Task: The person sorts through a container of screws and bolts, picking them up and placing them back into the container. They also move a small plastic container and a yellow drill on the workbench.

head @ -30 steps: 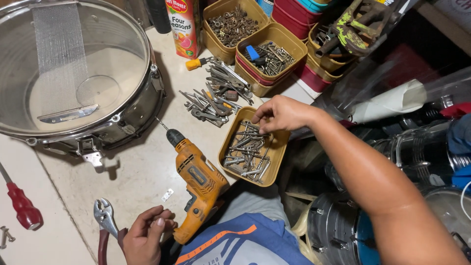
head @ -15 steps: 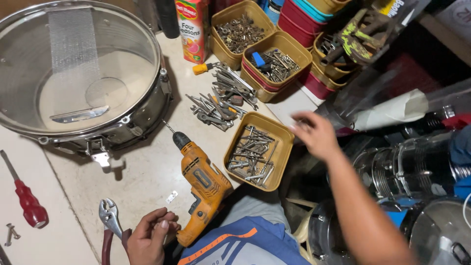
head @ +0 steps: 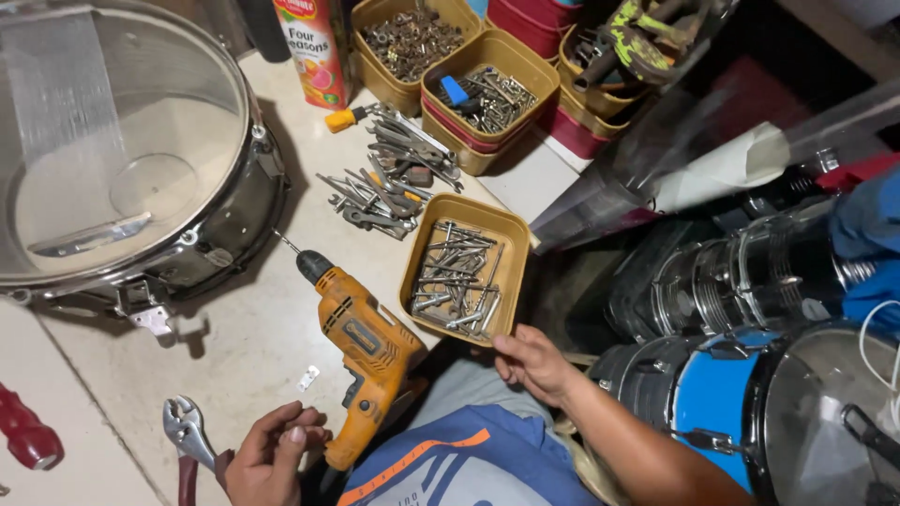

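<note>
My right hand [head: 536,364] hovers at the near edge of a yellow tray [head: 419,245] of long bolts and screws, with my thumb by the tray's corner. Its fingers are curled, and anything in them is hidden. My left hand [head: 270,455] rests low on the pale floor with its fingers closed. It sits just left of the grip of an orange power drill [head: 364,349], touching nothing I can make out. The drill lies on its side, its bit pointing at a snare drum [head: 141,201]. Red-handled pliers [head: 186,433] lie beside my left hand.
Loose wrenches and bits [head: 384,183] lie behind the tray. More yellow and red bins of hardware [head: 480,98] and a juice carton [head: 312,47] stand at the back. Blue and chrome drums [head: 741,375] crowd the right. A red screwdriver handle [head: 26,433] lies far left.
My right hand left the tray of bolts, swung out to the right, then came back toward my body to the tray's near edge. The left hand and drill stayed put.
</note>
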